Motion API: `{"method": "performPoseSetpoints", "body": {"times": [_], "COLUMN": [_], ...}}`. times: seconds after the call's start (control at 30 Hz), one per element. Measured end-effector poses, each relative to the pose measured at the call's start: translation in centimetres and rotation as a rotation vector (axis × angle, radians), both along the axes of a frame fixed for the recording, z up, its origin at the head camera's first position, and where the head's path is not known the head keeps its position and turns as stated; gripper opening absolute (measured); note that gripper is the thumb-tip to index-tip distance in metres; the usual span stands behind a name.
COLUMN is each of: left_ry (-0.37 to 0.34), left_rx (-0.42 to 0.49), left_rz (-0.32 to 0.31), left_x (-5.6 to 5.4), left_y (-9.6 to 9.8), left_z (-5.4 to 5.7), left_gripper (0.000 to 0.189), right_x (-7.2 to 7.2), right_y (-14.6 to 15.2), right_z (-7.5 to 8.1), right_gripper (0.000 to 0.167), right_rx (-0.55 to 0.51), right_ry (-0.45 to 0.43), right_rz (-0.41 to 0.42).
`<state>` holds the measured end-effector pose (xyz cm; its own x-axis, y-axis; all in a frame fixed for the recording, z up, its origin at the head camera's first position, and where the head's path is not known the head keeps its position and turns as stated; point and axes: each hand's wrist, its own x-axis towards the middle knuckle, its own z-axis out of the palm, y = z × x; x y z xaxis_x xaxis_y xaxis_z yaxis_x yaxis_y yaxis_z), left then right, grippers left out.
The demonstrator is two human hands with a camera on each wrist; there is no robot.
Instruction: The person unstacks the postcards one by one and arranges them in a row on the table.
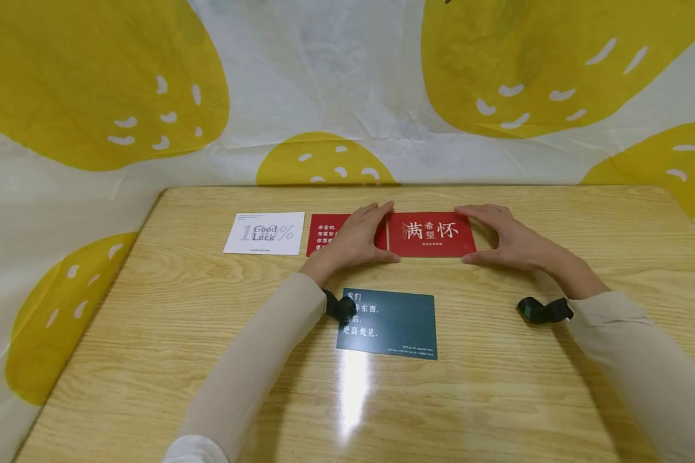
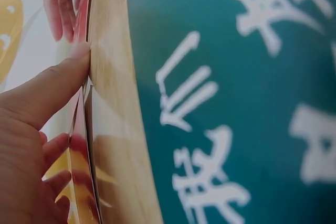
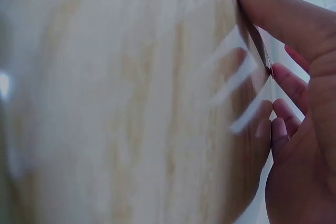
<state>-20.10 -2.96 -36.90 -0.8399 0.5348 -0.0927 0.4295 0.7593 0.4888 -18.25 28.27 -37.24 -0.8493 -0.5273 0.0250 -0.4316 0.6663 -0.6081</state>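
In the head view a red card (image 1: 431,235) with large white characters lies at the back of the wooden table. My left hand (image 1: 353,236) grips it at its left end, thumb at the near edge and fingertips at the far edge. At the right end my right hand (image 1: 512,241) holds it the same way. The left hand partly covers another red card (image 1: 322,235) beside it. The left wrist view shows my thumb (image 2: 58,85) against the card's edge. In the right wrist view my thumb (image 3: 283,17) and fingers come to the card's edge.
A white "Good Luck" card (image 1: 263,233) lies left of the red cards. Nearer me is a dark green card (image 1: 390,328) with white writing, partly behind the left wrist's black camera (image 1: 340,307). A fruit-patterned cloth (image 1: 324,77) hangs behind the table (image 1: 486,386).
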Motion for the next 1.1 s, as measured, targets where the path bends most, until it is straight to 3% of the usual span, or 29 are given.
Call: {"method": "performPoseSetpoints", "body": {"times": [0.27, 1.1], "left_ry": [0.008, -0.002], "left_rx": [-0.016, -0.041], "left_rz": [-0.002, 0.021], "left_x": [-0.07, 0.1], "left_y": [0.0, 0.07], "left_z": [-0.03, 0.34], "left_gripper": [0.105, 0.105], "right_x": [-0.07, 0.04], "right_y": [0.19, 0.1], "right_z": [-0.38, -0.06], "right_gripper": [0.085, 0.085], "right_rx": [-0.005, 0.012], "right_ry": [0.031, 0.009], "right_rz": [0.013, 0.008]}}
